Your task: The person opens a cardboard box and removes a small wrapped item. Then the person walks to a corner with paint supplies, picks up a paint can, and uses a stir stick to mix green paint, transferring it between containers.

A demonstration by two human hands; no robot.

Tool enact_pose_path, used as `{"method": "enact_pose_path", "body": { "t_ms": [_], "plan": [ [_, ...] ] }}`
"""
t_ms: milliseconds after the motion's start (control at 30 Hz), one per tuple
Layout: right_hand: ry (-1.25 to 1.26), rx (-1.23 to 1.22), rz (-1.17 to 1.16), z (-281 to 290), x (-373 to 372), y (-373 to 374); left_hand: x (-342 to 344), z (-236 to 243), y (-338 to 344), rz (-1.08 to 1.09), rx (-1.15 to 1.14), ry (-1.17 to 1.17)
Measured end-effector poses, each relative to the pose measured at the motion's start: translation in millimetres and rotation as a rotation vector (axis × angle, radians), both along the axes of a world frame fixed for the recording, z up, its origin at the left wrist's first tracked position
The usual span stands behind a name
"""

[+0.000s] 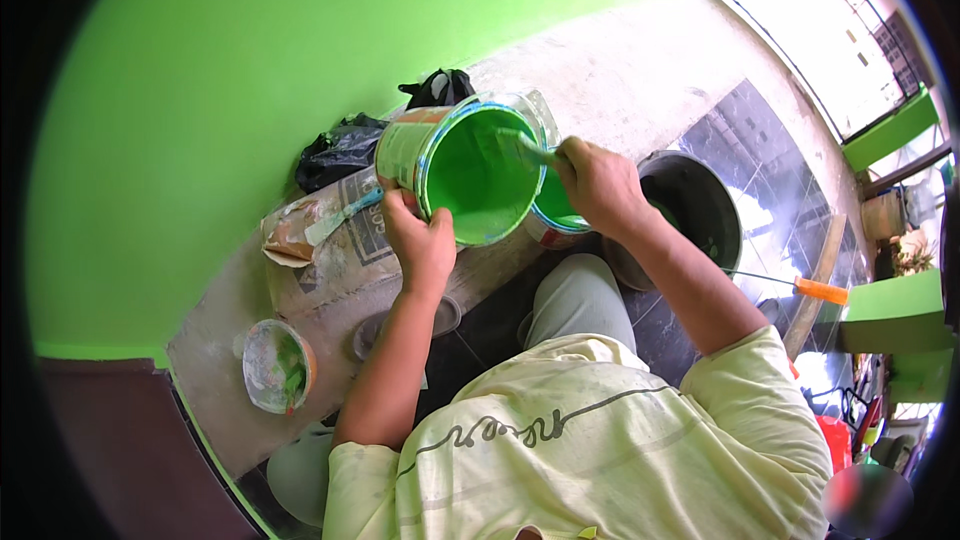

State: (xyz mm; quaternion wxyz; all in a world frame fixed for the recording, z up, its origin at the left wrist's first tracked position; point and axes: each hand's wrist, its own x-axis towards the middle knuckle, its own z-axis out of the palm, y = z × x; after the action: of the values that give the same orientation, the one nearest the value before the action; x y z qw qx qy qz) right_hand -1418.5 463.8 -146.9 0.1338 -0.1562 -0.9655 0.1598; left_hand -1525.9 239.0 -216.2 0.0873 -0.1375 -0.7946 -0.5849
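My left hand [420, 245] grips the near left rim of a paint bucket [405, 145], thumb at the edge. The bucket is tilted so its mouth faces me, and green paint coats its inside. In my right hand [603, 185] is a paintbrush [525, 149], its green-smeared head over the right side of the bucket's mouth. Whether the bristles touch the inner wall, I cannot tell. Just below and to the right, partly hidden by the tilted bucket and my right hand, stands a second bucket [560, 230] with green paint in it.
A large black tub [722, 215] stands to the right, with an orange-handled roller [822, 290] across its near side. A paper sack [300, 285] lies at left, bearing a blue-handled tool [345, 215]. Black plastic bags [335, 152] rest by the green wall [230, 90]; a paint-stained bowl [262, 370] sits nearer.
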Motion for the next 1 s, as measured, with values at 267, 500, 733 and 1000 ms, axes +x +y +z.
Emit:
{"method": "enact_pose_path", "body": {
  "t_ms": [267,500,733,1000],
  "plan": [
    [-0.167,-0.117,-0.167,-2,-35,82,-19,3,82,-0.087,-0.047,0.193],
    [-0.209,-0.197,-0.193,-36,-43,142,-13,-18,136,-0.193,-0.048,0.193],
    [-0.145,-0.315,-0.262,-78,-26,161,-1,-42,159,-0.221,-0.085,0.385],
    [0.034,-0.407,-0.309,-112,-13,161,-1,-42,166,-0.314,-0.109,0.501]
  ]
}}
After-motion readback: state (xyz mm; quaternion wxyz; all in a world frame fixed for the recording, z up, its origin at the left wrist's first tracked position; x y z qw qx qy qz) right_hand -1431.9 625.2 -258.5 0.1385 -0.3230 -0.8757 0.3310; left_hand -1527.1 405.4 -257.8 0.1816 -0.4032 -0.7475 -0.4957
